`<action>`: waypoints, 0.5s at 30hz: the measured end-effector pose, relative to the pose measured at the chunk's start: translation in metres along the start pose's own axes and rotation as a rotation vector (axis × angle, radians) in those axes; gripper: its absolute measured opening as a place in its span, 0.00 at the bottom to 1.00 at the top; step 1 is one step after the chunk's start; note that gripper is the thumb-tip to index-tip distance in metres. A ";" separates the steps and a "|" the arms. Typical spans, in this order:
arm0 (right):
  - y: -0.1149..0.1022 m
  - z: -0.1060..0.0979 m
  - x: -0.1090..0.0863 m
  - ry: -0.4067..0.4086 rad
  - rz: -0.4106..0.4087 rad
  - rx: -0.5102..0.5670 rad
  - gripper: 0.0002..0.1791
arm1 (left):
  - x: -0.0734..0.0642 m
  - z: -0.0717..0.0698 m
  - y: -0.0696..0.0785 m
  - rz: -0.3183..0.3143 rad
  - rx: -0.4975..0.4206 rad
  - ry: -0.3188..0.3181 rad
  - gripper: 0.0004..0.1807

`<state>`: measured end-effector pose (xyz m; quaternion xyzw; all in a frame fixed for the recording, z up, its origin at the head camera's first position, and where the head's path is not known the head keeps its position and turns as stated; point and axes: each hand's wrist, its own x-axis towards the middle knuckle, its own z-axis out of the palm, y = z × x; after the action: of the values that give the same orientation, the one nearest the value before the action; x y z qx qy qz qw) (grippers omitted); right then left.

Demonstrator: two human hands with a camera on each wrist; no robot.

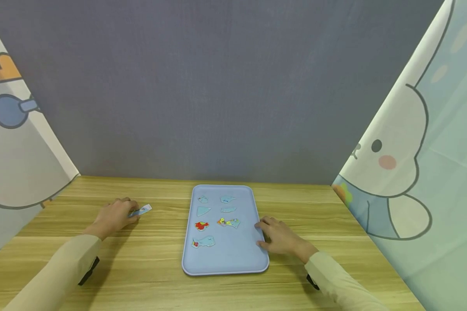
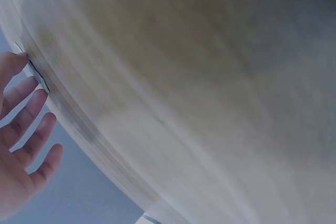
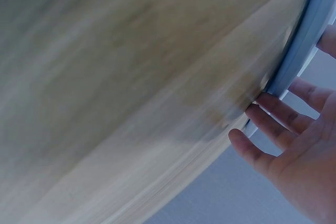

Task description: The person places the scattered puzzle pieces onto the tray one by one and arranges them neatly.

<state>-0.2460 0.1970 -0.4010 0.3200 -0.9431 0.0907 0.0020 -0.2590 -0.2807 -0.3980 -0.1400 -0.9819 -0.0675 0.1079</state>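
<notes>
My left hand is low over the wooden table, left of the tray. Its thumb and index finger pinch a flat blue-and-white picture piece, partly hidden by the fingers; the left wrist view shows this piece edge-on at the table, the other fingers spread loosely. My right hand rests against the right rim of a light-blue tray, thumb and fingertips over the edge. In the right wrist view its fingers are relaxed along the tray's rim.
Several thin cut-out pieces lie in two columns in the tray, among them a red piece, a yellow-and-blue piece and a pale-blue piece. A grey panel stands behind the table, with cartoon-printed cloth at the sides.
</notes>
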 end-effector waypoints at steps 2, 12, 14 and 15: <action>0.000 0.000 0.000 -0.002 0.004 0.001 0.26 | 0.001 0.000 0.000 -0.005 0.001 -0.001 0.10; -0.001 -0.001 -0.001 -0.006 0.015 -0.003 0.26 | 0.004 0.002 -0.002 -0.018 -0.026 -0.008 0.04; -0.001 0.000 -0.001 -0.008 0.017 0.000 0.26 | 0.004 0.002 -0.002 -0.021 -0.035 -0.011 0.04; -0.001 0.000 -0.001 -0.008 0.017 0.002 0.26 | 0.004 0.002 -0.001 -0.024 -0.040 -0.014 0.04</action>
<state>-0.2447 0.1968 -0.4008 0.3124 -0.9456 0.0903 -0.0029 -0.2634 -0.2808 -0.3987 -0.1311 -0.9827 -0.0873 0.0973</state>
